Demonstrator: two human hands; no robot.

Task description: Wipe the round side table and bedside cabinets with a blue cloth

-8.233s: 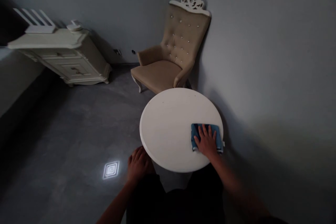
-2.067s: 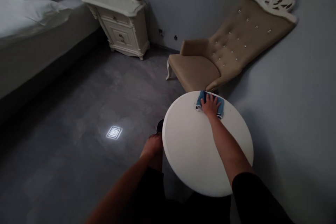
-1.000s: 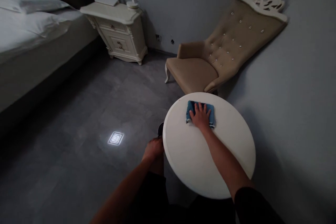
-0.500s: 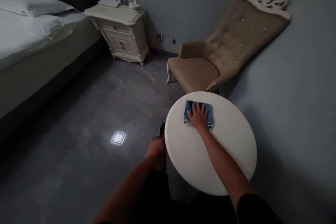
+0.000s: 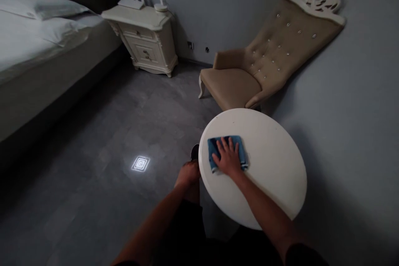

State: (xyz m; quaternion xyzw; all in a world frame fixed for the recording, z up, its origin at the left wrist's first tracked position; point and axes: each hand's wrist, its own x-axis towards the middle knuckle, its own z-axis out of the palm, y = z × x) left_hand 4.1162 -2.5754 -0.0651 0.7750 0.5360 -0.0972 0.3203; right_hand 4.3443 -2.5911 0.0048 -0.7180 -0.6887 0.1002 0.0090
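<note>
My right hand [image 5: 228, 158] lies flat on a folded blue cloth [image 5: 213, 146], fingers spread, pressing it against the top of a white round table [image 5: 271, 162]. The cloth has dark patches and a pale edge, and it sits in the left part of the tabletop. At the table's left rim, my left hand [image 5: 188, 173] is closed around the edge. Its fingertips are hidden by the rim.
A tan tufted armchair [image 5: 232, 87] stands just behind the table, by the grey wall. Further left are a cream nightstand [image 5: 152, 45] bearing a white router [image 5: 131, 2], and a bed [image 5: 46, 58]. A lit square pattern [image 5: 141, 163] shows on the floor.
My right hand and the blue cloth have slid toward me and a little left across the tabletop. My left hand stays at the rim.
</note>
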